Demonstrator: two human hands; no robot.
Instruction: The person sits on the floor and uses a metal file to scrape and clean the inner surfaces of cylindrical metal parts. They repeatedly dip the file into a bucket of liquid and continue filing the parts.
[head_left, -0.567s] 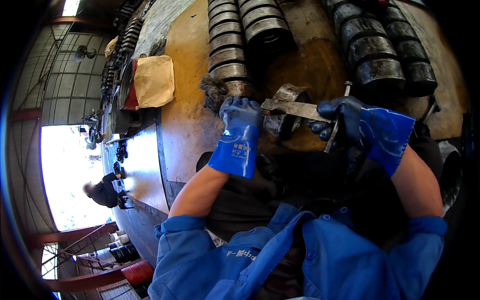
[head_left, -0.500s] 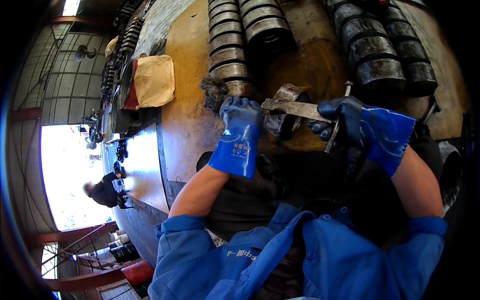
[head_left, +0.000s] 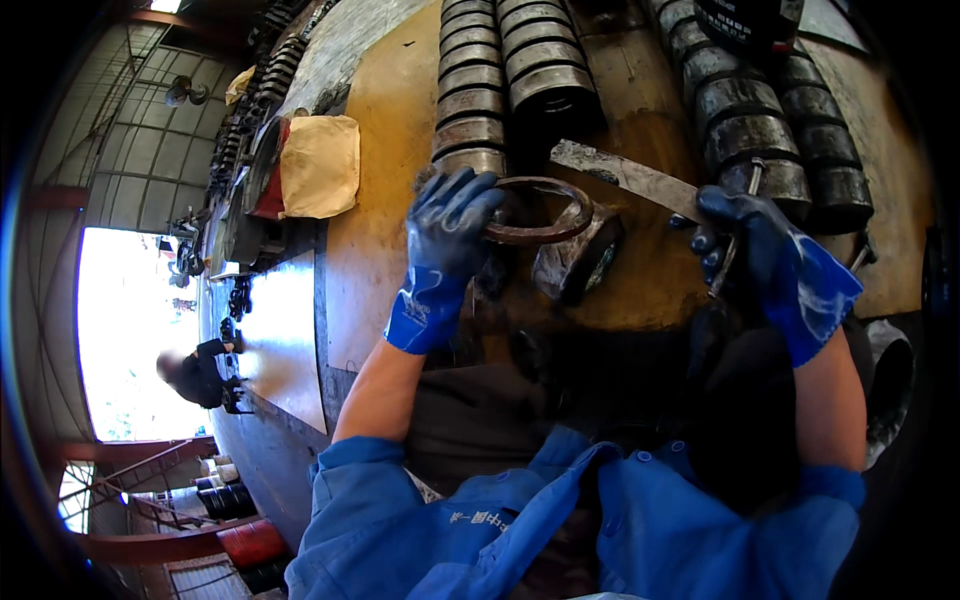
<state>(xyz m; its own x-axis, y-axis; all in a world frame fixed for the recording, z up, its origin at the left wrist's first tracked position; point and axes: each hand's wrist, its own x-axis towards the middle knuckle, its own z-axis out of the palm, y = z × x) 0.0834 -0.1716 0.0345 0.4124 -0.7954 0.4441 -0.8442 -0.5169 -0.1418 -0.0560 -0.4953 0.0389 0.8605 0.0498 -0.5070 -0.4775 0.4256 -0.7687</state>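
My left hand [head_left: 445,228], in a blue rubber glove, closes on the left edge of a rusty metal ring [head_left: 568,232], with its fingers partly hiding where they meet it. Just under and to the right of the ring is a short, thick metal collar [head_left: 570,265] on the mat. My right hand [head_left: 745,240], gloved alike, is wrapped round a flat metal bar [head_left: 635,180] that points left and up, above the ring. A thin rod with a bolt-like head [head_left: 755,177] also shows at the right hand; whether it is gripped too, I cannot tell.
Rows of stacked metal rings [head_left: 470,105] lie beyond my left hand, with darker rows [head_left: 745,125] at the right. A black bucket [head_left: 748,25] stands at the far right. Brown paper [head_left: 320,165] lies left on the yellow-brown mat [head_left: 385,140]. A person [head_left: 200,372] is far left.
My left hand has drawn back slightly left, and the ring now shows in it, tilted. The bar has lifted away from the left hand, and my right hand has moved a little right.
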